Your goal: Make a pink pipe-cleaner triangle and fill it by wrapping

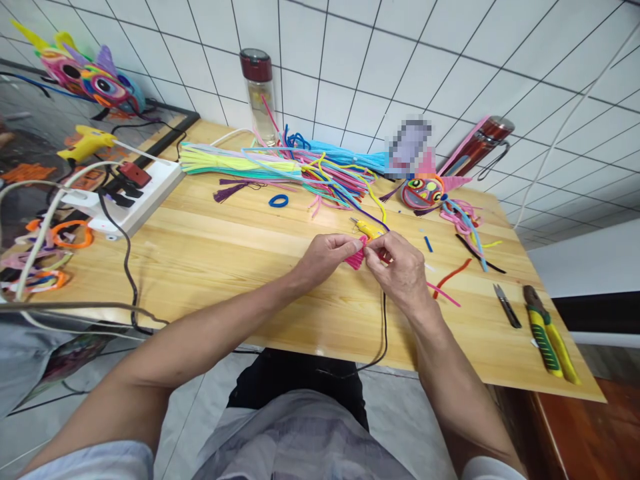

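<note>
Near the middle of the wooden table, my left hand [327,259] pinches a small pink piece of pipe-cleaner work [355,257] made of rows side by side. My right hand [399,268] is closed at the same piece's right edge, thumb and fingers together; a pink strand [444,293] shows beyond that hand on the table. Just behind the hands lies a yellow glue gun [367,229], partly hidden by them. A large bundle of coloured pipe cleaners [240,160] lies farther back, and a blue coil [279,201] rests in front of it.
Pliers [549,337] and small snips [507,307] lie at the right. A colourful mask-like figure [425,191] and a red flask [480,143] stand at the back right. A white power strip [145,200] with cables and another yellow glue gun [86,143] occupy the left; a glass bottle [260,100] stands behind.
</note>
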Demonstrator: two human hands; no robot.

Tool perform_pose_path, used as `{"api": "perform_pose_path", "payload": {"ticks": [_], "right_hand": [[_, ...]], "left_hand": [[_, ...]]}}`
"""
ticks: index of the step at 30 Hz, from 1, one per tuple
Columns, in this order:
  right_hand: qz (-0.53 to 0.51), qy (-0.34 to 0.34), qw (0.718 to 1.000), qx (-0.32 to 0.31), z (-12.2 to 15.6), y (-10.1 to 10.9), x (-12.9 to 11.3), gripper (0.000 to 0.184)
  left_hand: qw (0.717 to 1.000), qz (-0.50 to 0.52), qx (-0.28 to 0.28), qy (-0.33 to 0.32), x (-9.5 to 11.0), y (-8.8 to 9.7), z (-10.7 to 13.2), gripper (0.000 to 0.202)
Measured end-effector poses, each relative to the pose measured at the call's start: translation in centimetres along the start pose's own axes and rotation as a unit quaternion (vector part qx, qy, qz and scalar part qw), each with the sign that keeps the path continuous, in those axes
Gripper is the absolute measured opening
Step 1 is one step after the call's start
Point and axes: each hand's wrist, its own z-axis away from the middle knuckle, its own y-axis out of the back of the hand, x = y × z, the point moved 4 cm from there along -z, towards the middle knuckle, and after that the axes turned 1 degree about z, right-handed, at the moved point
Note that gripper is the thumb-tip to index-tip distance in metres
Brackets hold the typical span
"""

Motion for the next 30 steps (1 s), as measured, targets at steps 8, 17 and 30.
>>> {"api": "perform_pose_path", "payload": {"ticks": [8,17,30], "right_hand": [[-0.13,-0.145,0.978,-0.075,0.2,-0.1,1.8,0.017],[-0.153,-0.164,0.97,-0.092,0.1,0.2,2.2,0.016],[-0.27,-0.21,0.932,-0.116,0.4,-0.1,2.6,0.028]], "left_hand": [[0.998,0.062,0.002,0.009,-0.3,0.1,-0.2,0.047],[0.995,0.096,-0.025,0.013,-0.9,0.1,-0.4,0.052],[0.994,0.087,-0.062,0.003,-0.3,0.0,-0.1,0.05]]}}
